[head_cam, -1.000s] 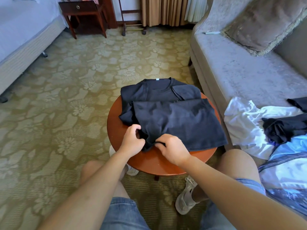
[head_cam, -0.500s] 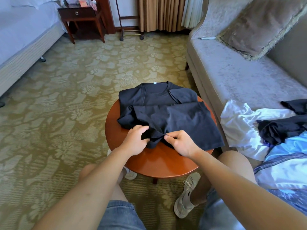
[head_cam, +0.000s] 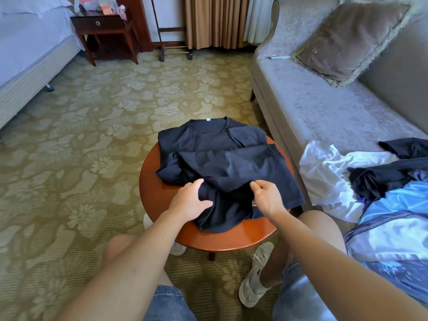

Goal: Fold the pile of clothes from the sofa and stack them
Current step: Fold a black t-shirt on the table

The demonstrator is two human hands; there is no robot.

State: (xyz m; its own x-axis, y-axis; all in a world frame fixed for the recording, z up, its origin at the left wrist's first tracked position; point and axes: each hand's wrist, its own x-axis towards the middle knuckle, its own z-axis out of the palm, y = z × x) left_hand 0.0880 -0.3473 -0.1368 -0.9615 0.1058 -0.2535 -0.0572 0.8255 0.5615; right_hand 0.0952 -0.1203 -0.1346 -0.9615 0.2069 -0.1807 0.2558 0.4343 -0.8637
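Note:
A black T-shirt (head_cam: 231, 165) lies partly folded on a small round wooden table (head_cam: 159, 198), collar at the far side. My left hand (head_cam: 190, 201) grips the near hem on the left, thumb on top of the cloth. My right hand (head_cam: 266, 196) pinches a raised fold of the same hem on the right. A loose flap of the shirt hangs between the two hands. On the sofa (head_cam: 324, 107) to my right sits the pile of unfolded clothes (head_cam: 370, 179): white, black and light blue pieces.
A grey cushion (head_cam: 352, 38) leans at the sofa's far end with a pen (head_cam: 279, 57) beside it. A bed (head_cam: 27, 56) and a dark nightstand (head_cam: 104, 28) stand at the far left. Patterned carpet (head_cam: 92, 135) surrounds the table. My knees flank the table's near edge.
Both hands have lifted the shirt's near hem off the table and spread apart, so the lower part now bunches up and a flap hangs between them.

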